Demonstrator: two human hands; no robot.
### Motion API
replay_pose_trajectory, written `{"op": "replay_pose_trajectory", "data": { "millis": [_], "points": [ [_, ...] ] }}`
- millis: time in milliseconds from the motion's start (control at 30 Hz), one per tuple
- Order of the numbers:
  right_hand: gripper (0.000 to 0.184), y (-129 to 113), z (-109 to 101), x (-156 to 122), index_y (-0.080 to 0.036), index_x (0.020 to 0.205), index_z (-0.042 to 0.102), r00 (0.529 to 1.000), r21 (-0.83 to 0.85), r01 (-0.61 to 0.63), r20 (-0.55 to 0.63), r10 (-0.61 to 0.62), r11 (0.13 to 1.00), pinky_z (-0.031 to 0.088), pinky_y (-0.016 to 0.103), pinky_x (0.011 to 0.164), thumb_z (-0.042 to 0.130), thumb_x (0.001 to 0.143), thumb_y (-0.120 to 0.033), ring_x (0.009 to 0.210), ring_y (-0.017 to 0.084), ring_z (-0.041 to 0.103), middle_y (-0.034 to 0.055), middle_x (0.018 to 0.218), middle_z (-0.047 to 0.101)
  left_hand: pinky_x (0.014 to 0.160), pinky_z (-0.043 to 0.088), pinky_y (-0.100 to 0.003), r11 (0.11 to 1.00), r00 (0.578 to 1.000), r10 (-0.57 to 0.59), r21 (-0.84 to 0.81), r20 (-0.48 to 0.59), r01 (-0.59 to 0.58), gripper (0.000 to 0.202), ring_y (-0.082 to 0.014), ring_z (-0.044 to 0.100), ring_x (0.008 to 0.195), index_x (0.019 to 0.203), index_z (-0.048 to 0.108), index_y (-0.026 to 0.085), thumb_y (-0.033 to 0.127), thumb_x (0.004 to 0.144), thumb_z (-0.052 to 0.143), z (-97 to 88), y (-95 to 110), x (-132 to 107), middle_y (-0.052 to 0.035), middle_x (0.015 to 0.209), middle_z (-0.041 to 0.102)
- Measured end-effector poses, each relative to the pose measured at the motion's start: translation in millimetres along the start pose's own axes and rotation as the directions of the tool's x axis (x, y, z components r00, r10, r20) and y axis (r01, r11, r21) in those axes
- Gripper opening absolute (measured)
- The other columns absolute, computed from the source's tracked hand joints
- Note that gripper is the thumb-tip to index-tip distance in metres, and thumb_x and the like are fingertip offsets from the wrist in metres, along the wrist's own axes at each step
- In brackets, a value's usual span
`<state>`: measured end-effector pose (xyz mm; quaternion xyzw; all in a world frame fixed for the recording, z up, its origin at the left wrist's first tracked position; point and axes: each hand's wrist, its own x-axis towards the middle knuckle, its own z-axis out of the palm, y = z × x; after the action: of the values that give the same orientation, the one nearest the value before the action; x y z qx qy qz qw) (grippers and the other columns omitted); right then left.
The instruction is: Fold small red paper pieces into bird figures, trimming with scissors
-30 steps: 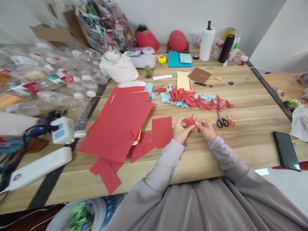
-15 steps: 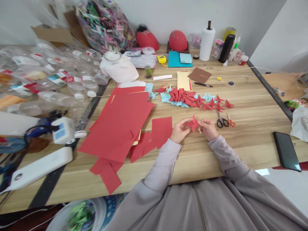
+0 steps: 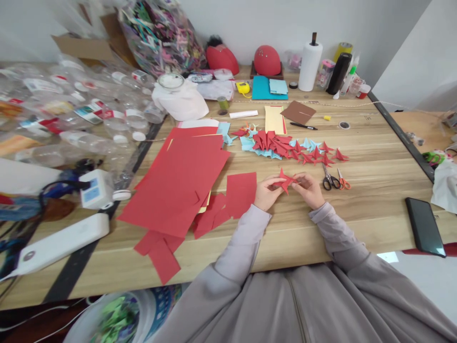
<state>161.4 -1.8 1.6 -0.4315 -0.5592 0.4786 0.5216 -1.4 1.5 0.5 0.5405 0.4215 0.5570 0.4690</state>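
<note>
Between my two hands is a red folded-paper star (image 3: 284,182) with pointed arms, held just above the wooden table. The fingers of my left hand (image 3: 267,192) pinch its left side. My right hand (image 3: 309,189) grips the tip on its right between thumb and forefinger. Beyond my hands lies a row of folded red and light-blue paper pieces (image 3: 273,144), several of them star-shaped. A red paper sheet (image 3: 241,194) rests left of my left hand. Black-handled scissors (image 3: 330,180) and small orange-handled scissors (image 3: 343,181) lie right of my right hand.
Large red paper sheets (image 3: 178,186) and smaller offcuts cover the table's left part. Many plastic bottles (image 3: 89,109) crowd the far left. A phone (image 3: 424,226) lies at the right edge. A white bottle (image 3: 310,66) and black bottle (image 3: 338,74) stand at the back.
The paper star has turned and tilted between my fingers and moved slightly left. My right hand's fingers have closed in further over its right side.
</note>
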Motion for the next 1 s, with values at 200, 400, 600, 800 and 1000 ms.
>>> {"op": "replay_pose_trajectory", "data": {
  "millis": [200,400,600,800,1000],
  "points": [
    [0.025,7.6,-2.6,2.6,-0.022,0.082,0.064,0.998,-0.164,0.059,-0.007,-0.061,0.985,0.05,0.03,0.066,0.072,0.072,-0.043,0.075,0.016,0.059,0.0034,0.084,0.062,0.077,0.055,-0.032,0.997,0.998,0.042,0.06,0.041,-0.045,0.017,-0.0192,0.066,0.089,0.079,0.075,0.02,0.026,0.064,0.077,-1.4,-1.5,0.0,-0.0089,0.097,0.07],
    [0.025,7.6,-2.3,3.7,-0.021,0.076,0.064,0.997,-0.203,0.072,-0.002,-0.074,0.977,0.051,0.03,0.063,0.071,0.072,-0.045,0.072,0.016,0.059,0.0037,0.081,0.06,0.08,0.055,-0.034,0.992,0.997,0.067,0.108,0.043,-0.072,0.017,-0.0194,0.067,0.087,0.078,0.076,0.021,0.027,0.062,0.079,-2.2,-2.7,-0.7,-0.0078,0.093,0.071],
    [0.027,7.8,-1.6,4.4,-0.02,0.073,0.063,1.0,-0.204,0.031,0.006,-0.03,0.978,0.051,0.03,0.066,0.071,0.072,-0.045,0.078,0.017,0.059,0.0043,0.084,0.061,0.081,0.055,-0.035,0.983,0.996,0.091,0.159,0.02,-0.093,0.013,-0.019,0.068,0.083,0.075,0.076,0.021,0.028,0.064,0.079,-1.5,-2.0,-1.8,-0.0069,0.088,0.072],
    [0.025,4.9,-2.1,2.2,-0.02,0.073,0.061,0.999,-0.211,0.03,0.018,-0.027,0.977,0.05,0.03,0.067,0.071,0.072,-0.043,0.08,0.017,0.059,0.0043,0.084,0.06,0.083,0.055,-0.037,0.98,0.997,0.08,0.183,-0.006,-0.077,0.014,-0.0196,0.069,0.082,0.074,0.076,0.022,0.031,0.064,0.079,-1.6,-0.7,-3.0,-0.0066,0.088,0.073],
    [0.021,2.3,-2.7,1.5,-0.021,0.074,0.063,0.996,-0.231,0.081,0.055,-0.07,0.97,0.049,0.031,0.068,0.071,0.074,-0.04,0.084,0.019,0.06,0.0059,0.088,0.062,0.081,0.056,-0.037,0.983,0.998,0.07,0.168,-0.005,-0.068,0.014,-0.0202,0.069,0.08,0.072,0.076,0.021,0.03,0.063,0.079,-1.3,2.1,-3.0,-0.0077,0.085,0.074]
  ]
}}
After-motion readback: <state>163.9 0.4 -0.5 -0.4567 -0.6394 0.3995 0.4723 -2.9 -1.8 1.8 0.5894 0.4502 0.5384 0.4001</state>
